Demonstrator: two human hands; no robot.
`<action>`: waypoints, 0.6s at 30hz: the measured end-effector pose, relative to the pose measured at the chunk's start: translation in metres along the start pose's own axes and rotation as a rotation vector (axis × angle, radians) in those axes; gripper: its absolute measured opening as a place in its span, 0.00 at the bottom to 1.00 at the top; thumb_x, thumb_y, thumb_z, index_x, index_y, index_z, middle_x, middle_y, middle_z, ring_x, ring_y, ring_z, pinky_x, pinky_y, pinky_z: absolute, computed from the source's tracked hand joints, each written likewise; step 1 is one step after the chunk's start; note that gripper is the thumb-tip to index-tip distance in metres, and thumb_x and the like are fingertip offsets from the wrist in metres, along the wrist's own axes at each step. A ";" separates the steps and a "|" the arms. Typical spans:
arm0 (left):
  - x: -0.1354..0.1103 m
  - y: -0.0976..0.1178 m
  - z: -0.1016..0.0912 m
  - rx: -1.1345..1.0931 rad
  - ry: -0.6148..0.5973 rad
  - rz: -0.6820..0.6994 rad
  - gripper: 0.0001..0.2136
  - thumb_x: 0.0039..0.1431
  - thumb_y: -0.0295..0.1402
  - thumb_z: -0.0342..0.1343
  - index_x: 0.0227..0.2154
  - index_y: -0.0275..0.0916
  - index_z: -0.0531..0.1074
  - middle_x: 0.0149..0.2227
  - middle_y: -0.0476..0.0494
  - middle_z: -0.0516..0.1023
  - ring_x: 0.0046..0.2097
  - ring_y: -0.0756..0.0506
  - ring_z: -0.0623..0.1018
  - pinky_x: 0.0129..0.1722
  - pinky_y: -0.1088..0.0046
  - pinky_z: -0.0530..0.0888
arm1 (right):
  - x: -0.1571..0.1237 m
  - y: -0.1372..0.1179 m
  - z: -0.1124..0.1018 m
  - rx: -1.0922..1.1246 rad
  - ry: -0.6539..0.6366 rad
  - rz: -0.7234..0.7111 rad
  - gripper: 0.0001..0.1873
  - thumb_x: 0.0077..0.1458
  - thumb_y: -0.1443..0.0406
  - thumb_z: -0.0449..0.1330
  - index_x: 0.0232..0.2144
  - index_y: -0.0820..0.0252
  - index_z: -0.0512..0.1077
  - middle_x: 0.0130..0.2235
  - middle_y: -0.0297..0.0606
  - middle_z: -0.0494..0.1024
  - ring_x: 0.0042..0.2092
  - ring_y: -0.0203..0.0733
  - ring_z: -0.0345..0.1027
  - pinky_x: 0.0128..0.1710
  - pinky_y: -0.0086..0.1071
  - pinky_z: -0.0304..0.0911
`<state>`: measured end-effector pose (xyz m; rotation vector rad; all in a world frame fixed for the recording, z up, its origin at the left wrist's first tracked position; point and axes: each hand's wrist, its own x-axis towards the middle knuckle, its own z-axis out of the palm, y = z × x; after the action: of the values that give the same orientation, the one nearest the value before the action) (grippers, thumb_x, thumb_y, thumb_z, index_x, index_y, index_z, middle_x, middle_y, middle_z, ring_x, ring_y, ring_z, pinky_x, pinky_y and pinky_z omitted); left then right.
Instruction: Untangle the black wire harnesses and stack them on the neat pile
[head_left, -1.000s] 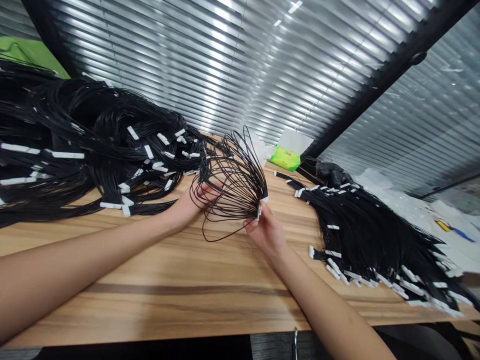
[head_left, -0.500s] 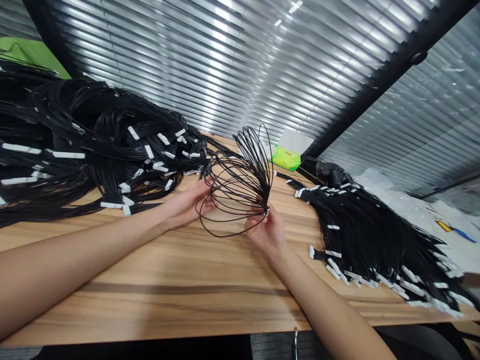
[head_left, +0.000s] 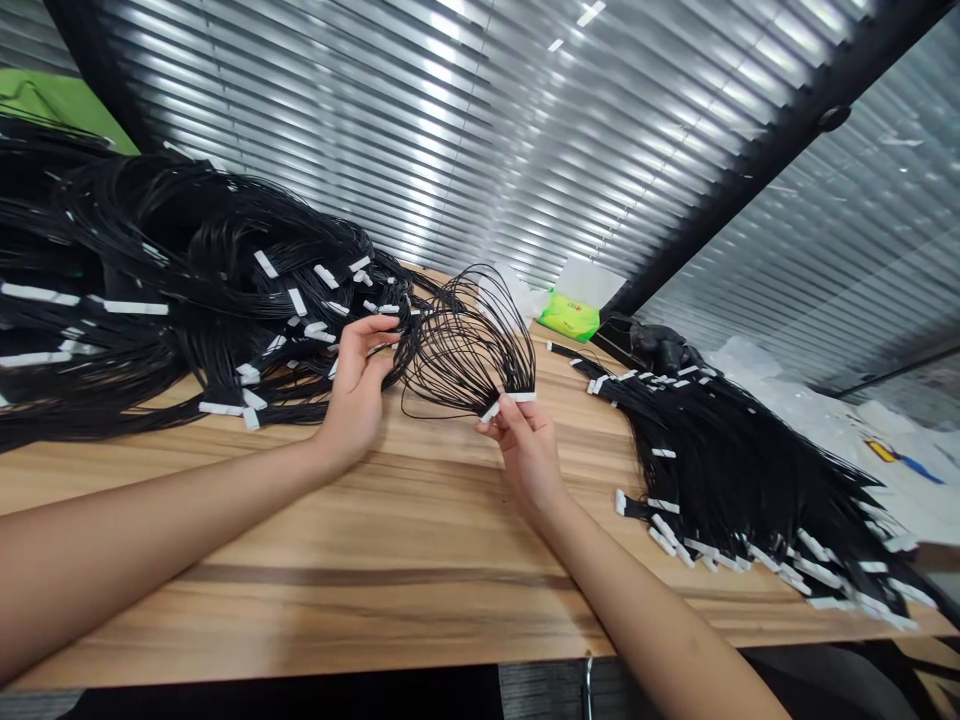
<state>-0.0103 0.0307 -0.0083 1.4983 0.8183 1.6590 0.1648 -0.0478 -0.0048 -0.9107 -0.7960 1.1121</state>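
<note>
Black wire loops [head_left: 469,375], pinched in right hand [head_left: 527,450], left hand [head_left: 357,390] beside

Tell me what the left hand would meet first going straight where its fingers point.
Likely the large heap of thin black wires with white connectors, just past the left hand; depth is hard to judge.

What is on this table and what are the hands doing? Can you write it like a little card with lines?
Right hand: pinching white plastic connectors on a bundle of looped thin black wires
Left hand: raised, fingers curled, beside the loops, holding nothing that shows
Left side: big tangled heap of black wires with white ends
Right side: spread pile of straight black wires with white ends
Surface: light-brown wooden tabletop
Far edge: bright green packet
</note>
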 end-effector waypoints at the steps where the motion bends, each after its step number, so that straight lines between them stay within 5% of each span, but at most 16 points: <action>1: 0.000 0.001 -0.001 0.029 0.006 0.042 0.13 0.57 0.26 0.49 0.45 0.43 0.65 0.51 0.44 0.68 0.52 0.46 0.69 0.51 0.67 0.67 | 0.000 0.001 -0.001 -0.012 0.005 -0.006 0.10 0.45 0.59 0.67 0.27 0.61 0.76 0.22 0.29 0.74 0.25 0.31 0.69 0.31 0.28 0.71; 4: -0.004 0.010 -0.002 0.166 -0.053 0.206 0.09 0.59 0.28 0.49 0.42 0.43 0.66 0.50 0.43 0.68 0.51 0.45 0.69 0.46 0.68 0.68 | 0.001 0.002 -0.002 -0.031 0.013 -0.012 0.10 0.46 0.59 0.66 0.27 0.61 0.76 0.22 0.30 0.74 0.26 0.32 0.69 0.32 0.28 0.70; 9: -0.012 0.023 -0.002 0.489 -0.458 0.476 0.05 0.58 0.34 0.55 0.36 0.42 0.73 0.38 0.45 0.73 0.41 0.46 0.72 0.42 0.68 0.67 | -0.001 0.001 0.002 -0.108 0.022 -0.028 0.11 0.46 0.58 0.66 0.28 0.60 0.76 0.23 0.31 0.76 0.25 0.33 0.69 0.34 0.32 0.70; 18: -0.010 0.023 -0.001 0.670 -0.581 0.455 0.08 0.62 0.37 0.51 0.33 0.40 0.72 0.34 0.47 0.74 0.36 0.47 0.70 0.38 0.68 0.63 | -0.007 0.001 0.006 -0.316 0.005 -0.067 0.12 0.48 0.57 0.64 0.28 0.61 0.76 0.24 0.34 0.77 0.28 0.37 0.70 0.36 0.34 0.69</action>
<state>-0.0130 0.0100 0.0057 2.6298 0.7663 1.1443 0.1571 -0.0532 -0.0035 -1.1401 -1.0093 0.9403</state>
